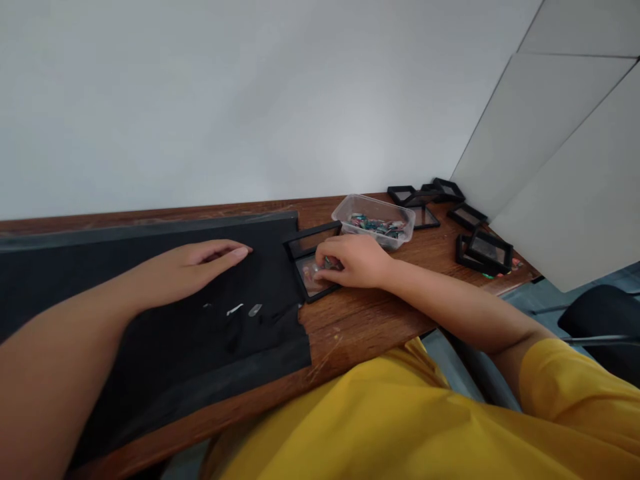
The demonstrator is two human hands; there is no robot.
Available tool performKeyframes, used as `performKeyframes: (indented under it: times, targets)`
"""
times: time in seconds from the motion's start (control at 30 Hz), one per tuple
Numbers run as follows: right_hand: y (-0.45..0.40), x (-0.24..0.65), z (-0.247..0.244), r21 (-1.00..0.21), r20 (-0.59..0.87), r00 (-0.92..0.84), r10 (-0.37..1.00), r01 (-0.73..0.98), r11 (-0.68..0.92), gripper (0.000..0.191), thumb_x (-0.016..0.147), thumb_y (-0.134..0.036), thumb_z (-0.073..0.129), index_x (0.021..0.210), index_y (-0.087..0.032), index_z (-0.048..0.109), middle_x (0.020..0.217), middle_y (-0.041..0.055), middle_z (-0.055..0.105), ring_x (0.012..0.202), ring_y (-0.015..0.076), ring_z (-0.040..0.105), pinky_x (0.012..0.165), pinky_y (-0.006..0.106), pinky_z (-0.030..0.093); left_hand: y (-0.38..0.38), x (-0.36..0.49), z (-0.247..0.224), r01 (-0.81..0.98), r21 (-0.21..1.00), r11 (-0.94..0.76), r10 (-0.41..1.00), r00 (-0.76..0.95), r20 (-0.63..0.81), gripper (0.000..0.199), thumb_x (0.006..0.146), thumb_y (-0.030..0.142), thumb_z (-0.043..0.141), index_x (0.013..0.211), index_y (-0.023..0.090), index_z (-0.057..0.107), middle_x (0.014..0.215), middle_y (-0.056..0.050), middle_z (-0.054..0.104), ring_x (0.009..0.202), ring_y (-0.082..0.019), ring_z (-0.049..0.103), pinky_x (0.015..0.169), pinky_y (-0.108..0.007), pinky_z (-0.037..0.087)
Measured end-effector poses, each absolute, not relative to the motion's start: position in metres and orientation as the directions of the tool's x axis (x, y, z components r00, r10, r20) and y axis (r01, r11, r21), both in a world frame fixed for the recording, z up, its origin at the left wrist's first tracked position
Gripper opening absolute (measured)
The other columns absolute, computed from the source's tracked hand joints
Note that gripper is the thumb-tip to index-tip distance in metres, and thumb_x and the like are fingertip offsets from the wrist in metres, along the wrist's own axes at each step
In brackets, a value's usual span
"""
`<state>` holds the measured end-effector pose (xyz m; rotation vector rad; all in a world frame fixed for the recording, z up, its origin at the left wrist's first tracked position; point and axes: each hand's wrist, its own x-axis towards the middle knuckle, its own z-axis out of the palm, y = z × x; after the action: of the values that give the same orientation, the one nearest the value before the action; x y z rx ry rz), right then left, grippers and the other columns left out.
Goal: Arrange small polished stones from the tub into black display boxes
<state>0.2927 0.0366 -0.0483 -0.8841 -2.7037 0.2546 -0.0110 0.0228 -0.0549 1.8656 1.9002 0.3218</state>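
A black frame [314, 242] with clear windows lies open on a brown wooden surface [370, 313], in front of the seated person, its left edge by the end of a black mat [190, 360]. The person's right hand [355, 259] reaches over the nearer window, thumb and fingers curled inward around something small and shiny; from here I cannot tell whether it is pinched or only touched. The left hand [207, 261] lies low over the mat, palm down, fingers bent and thumb drawn in close to them; I cannot tell whether anything is between the tips.

On the mat, nearer the person than the left hand, are a thin white strip [235, 309] and, just beside it, a small clear piece [255, 310]. Just behind the right hand stands a clear plastic tub [373, 205], holding a heap of small bits [380, 225] in green, red and white.

Farther right, more black frames [467, 216] are scattered toward the end of the surface, some overlapping; coloured scraps [517, 265] show beside the nearest pair. A plain pale wall [225, 100] rises behind, with white panels [565, 120] at the right. The person wears a yellow shirt [375, 413]. A dark chair [603, 320] stands at far right.
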Motion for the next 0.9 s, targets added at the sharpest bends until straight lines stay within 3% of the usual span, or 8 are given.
performKeyframes:
  times: [0.3, 0.53, 0.7, 0.9]
  targets:
    - [0.036, 0.287, -0.049, -0.267, 0.227, -0.721, 0.655, 0.601, 0.754, 0.022, 0.096, -0.041, 0.071, 0.095, -0.018, 0.069, 0.09, 0.0031, 0.072, 0.086, 0.0181, 0.061, 0.067, 0.029, 0.027, 0.021, -0.007, -0.05, 0.875, 0.48, 0.066, 0.985, 0.021, -0.172, 0.094, 0.064, 0.085, 0.039, 0.124, 0.02, 0.071, 0.135, -0.007, 0.073, 0.131, -0.034, 0.063, 0.108, -0.041, 0.053]
    - [0.036, 0.292, -0.046, -0.27, 0.242, -0.74, 0.627, 0.569, 0.776, 0.025, 0.1, -0.041, 0.067, 0.099, -0.017, 0.072, 0.086, 0.0029, 0.072, 0.083, 0.018, 0.061, 0.069, 0.029, 0.031, 0.023, -0.014, -0.057, 0.875, 0.483, 0.04, 0.988, 0.036, -0.149, 0.09, 0.069, 0.085, 0.039, 0.124, 0.022, 0.072, 0.134, -0.006, 0.073, 0.129, -0.033, 0.064, 0.111, -0.043, 0.051]
    - [0.032, 0.29, -0.046, -0.231, 0.247, -0.797, 0.551, 0.504, 0.832, 0.024, 0.1, -0.042, 0.068, 0.103, -0.019, 0.072, 0.096, 0.0044, 0.075, 0.093, 0.0199, 0.065, 0.072, 0.03, 0.033, 0.021, -0.011, -0.054, 0.885, 0.463, 0.043, 0.99, 0.024, -0.138, 0.094, 0.068, 0.087, 0.034, 0.124, 0.021, 0.073, 0.137, -0.007, 0.072, 0.135, -0.034, 0.061, 0.116, -0.043, 0.048]
    - [0.028, 0.282, -0.046, -0.201, 0.24, -0.766, 0.597, 0.562, 0.802, 0.03, 0.097, -0.047, 0.071, 0.104, -0.018, 0.072, 0.098, 0.0065, 0.075, 0.096, 0.0214, 0.067, 0.071, 0.03, 0.033, 0.021, -0.011, -0.053, 0.897, 0.44, 0.042, 0.99, 0.024, -0.142, 0.097, 0.067, 0.088, 0.032, 0.125, 0.022, 0.072, 0.138, -0.005, 0.072, 0.136, -0.034, 0.06, 0.115, -0.042, 0.049]
